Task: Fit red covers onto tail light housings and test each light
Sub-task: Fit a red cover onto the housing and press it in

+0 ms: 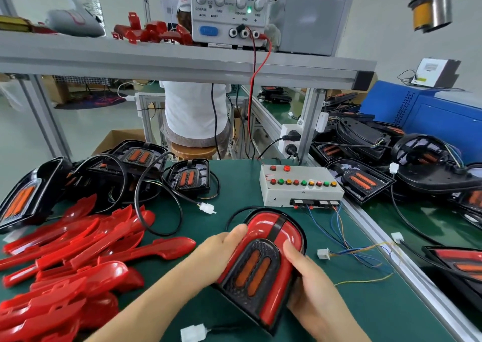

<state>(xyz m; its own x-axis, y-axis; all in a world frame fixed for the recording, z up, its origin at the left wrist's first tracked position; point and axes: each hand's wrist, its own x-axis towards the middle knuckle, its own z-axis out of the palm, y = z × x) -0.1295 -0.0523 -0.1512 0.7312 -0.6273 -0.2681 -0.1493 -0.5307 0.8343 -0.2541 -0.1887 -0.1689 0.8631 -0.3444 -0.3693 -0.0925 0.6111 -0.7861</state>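
Clerk: Green table (234,174), head view. What is sitting at its near centre?

Checker: One tail light housing (270,250), black with two orange lenses, is being held tilted over the mat. A red cover (260,224) is lying over it, wrapping round its top and both sides.

Clerk: Hands?

Checker: The left hand (221,253) is gripping the housing's left edge, fingers curling onto the cover. The right hand (305,276) is clasping the right side, thumb pressing on the red plastic.

Clerk: Stock to the left?

Checker: A heap of loose red covers (78,250) is lying there. Behind it, bare housings (189,177) with black cables are waiting uncovered.

Clerk: Test gear?

Checker: A white button box (300,193) is standing just beyond the held housing, with blue and orange wires (349,250) trailing from its front. A power supply (229,10) is sitting on the shelf (182,62) above, its green lamp glowing. More housings (361,181) are piling up at the right.
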